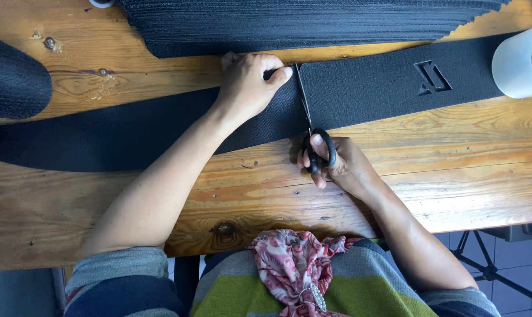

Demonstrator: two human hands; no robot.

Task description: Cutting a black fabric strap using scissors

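Observation:
A long black woven band (131,132) lies across the wooden table (453,170), with a cut-out angular mark near its right end. My left hand (248,85) presses flat on the band just left of the scissors. Gripping the black handles of the scissors (310,126), my right hand (336,164) holds them with the blades pointing away from me across the band's width. The blades look nearly closed along a cut line through the band.
A stack of black band pieces (301,23) lies at the far edge. A dark roll (11,82) sits at the left. At the right edge stands a white cup-like object (515,64). Beyond the table's near right corner, tiled floor and a black stand (489,264) show.

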